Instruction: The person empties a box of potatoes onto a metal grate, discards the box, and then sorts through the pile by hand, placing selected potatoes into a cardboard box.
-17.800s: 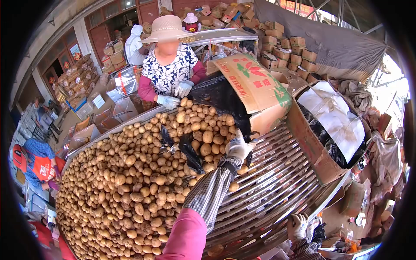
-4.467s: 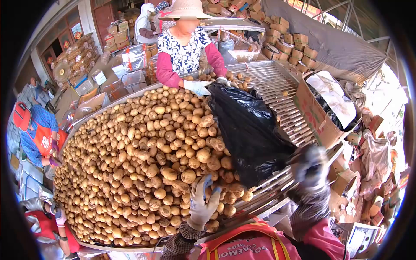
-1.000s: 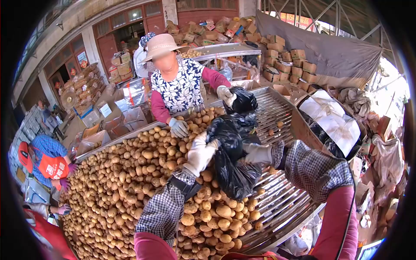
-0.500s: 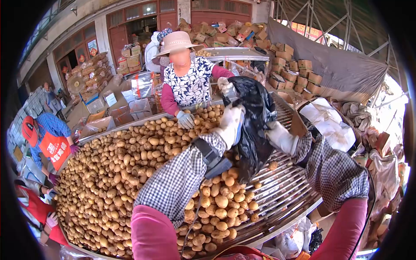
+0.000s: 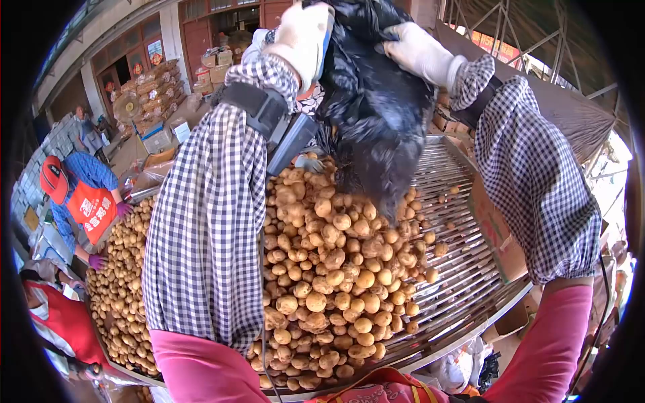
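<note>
Both my hands wear white gloves and hold up a black plastic bag [image 5: 383, 101] over the sorting table. My left hand [image 5: 304, 43] grips its upper left side, fingers partly hidden. My right hand [image 5: 415, 55] is closed on the upper right side. The bag's lower end hangs, smeared by motion, just above a heap of potatoes [image 5: 336, 269]; some potatoes below it look blurred. A dark strapped device [image 5: 259, 111] sits on my left wrist.
A slatted metal rack [image 5: 463, 242] lies right of the heap, with a few potatoes on it. Cardboard [image 5: 497, 228] lines its right edge. Across the table, a co-worker's gloved hand [image 5: 309, 163] shows under the bag. A person in a red cap [image 5: 74, 195] works at the left.
Both my hands have lifted the black bag up and away from me. Potatoes are piled higher beneath it and cover more of the rack. The view has shifted.
</note>
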`<state>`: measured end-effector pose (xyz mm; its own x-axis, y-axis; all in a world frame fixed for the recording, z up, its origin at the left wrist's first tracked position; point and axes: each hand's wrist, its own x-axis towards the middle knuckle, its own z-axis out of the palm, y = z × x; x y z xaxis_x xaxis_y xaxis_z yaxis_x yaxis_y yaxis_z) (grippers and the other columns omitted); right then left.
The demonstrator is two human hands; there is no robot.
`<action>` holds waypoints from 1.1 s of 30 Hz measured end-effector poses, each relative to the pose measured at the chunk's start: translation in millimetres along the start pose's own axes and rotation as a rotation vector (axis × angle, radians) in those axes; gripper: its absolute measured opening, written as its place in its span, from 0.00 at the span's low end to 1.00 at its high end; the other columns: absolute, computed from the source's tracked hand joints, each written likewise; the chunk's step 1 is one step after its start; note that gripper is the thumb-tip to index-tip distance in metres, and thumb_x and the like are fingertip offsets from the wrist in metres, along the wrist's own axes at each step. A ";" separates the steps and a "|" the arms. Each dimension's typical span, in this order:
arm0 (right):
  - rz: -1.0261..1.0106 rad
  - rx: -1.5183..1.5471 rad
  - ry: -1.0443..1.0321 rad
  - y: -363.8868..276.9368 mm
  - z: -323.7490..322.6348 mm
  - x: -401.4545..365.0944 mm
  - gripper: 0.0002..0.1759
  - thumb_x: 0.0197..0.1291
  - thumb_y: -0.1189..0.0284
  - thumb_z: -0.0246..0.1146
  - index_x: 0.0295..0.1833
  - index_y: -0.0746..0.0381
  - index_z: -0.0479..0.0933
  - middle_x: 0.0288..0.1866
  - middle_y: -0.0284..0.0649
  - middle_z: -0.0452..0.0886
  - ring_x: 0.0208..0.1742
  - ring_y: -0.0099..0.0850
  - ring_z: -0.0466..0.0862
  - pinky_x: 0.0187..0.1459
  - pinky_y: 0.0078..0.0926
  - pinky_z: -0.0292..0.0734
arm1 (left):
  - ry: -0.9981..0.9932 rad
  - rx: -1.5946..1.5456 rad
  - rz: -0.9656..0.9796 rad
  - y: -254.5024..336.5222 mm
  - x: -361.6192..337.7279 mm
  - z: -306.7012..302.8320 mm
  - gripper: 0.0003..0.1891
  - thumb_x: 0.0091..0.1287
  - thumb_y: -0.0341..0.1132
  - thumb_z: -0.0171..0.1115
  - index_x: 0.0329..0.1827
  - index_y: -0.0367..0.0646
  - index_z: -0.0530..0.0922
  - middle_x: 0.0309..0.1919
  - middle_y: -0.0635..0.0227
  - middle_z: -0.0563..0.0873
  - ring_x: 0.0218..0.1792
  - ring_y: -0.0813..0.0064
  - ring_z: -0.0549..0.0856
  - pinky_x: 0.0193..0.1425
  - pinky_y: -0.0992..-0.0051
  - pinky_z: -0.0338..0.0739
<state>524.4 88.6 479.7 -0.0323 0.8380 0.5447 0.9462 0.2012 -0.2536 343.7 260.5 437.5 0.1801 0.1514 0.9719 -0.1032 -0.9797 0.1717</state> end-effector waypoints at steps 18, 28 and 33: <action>0.010 0.049 0.365 87.8 -34.9 61.9 0.16 0.65 0.72 0.63 0.55 0.68 0.83 0.44 0.49 0.90 0.46 0.39 0.90 0.51 0.31 0.81 | -0.257 -0.476 -0.798 142.2 -56.0 -19.9 0.23 0.69 0.40 0.71 0.60 0.34 0.77 0.39 0.72 0.83 0.37 0.87 0.78 0.37 0.83 0.71; 0.072 0.121 0.727 102.3 -258.1 12.0 0.19 0.69 0.69 0.57 0.59 0.68 0.82 0.49 0.41 0.90 0.45 0.26 0.86 0.49 0.25 0.80 | -0.814 -0.254 -0.796 -9.0 -161.5 38.7 0.25 0.69 0.33 0.68 0.68 0.38 0.74 0.32 0.75 0.82 0.26 0.86 0.75 0.28 0.81 0.69; 0.095 -0.585 0.387 146.4 -154.9 -129.4 0.20 0.63 0.73 0.61 0.61 0.63 0.82 0.45 0.56 0.89 0.44 0.39 0.90 0.49 0.35 0.82 | -0.779 -0.405 -0.840 18.4 -167.7 89.8 0.10 0.70 0.35 0.69 0.49 0.42 0.80 0.26 0.79 0.77 0.24 0.87 0.72 0.26 0.82 0.65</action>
<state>716.9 -69.0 495.9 0.0736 0.5762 0.8140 0.9606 -0.2604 0.0974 399.5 205.4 263.2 0.8630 0.4636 0.2006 0.0550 -0.4810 0.8750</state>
